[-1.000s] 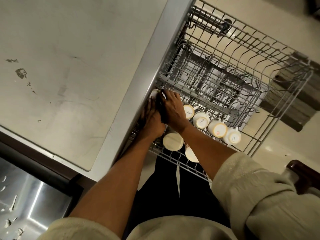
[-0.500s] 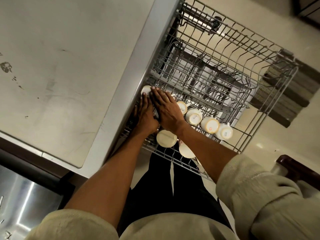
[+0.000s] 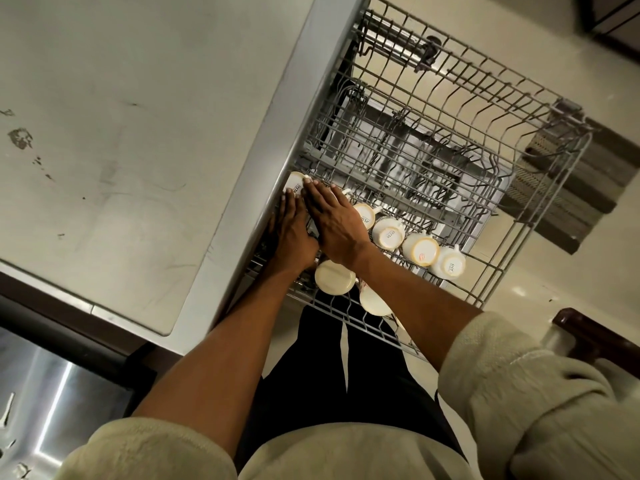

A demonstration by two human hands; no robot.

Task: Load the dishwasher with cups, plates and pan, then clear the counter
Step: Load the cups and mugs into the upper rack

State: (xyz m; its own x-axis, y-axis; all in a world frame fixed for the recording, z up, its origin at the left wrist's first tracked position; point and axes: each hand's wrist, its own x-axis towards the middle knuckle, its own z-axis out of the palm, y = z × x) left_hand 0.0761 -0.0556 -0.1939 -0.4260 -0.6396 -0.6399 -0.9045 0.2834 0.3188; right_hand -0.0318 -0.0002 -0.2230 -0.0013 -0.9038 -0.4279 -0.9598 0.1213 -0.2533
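Observation:
The grey wire dishwasher rack [image 3: 491,282] is pulled out beside the counter. Several white cups stand upside down in a row along its near side, such as one cup [image 3: 420,250] with a red mark on its base. Another cup [image 3: 295,182] sits by the counter edge. My left hand [image 3: 291,233] lies flat in the rack near that cup, fingers straight. My right hand [image 3: 334,223] lies flat beside it, its fingertips touching the cup's base. Two more cups [image 3: 334,282] stand below my wrists. What lies under my palms is hidden.
The pale counter [image 3: 138,116] fills the left, with dark stains near its left edge. A steel sink [image 3: 52,403] shows at the bottom left. A striped mat [image 3: 568,188] lies on the floor past the rack. A dark wooden chair corner [image 3: 595,334] is at the right.
One second ago my hands were curled around something dark in the rack. Both hands have since flattened out with straight fingers, and the dark thing is no longer seen.

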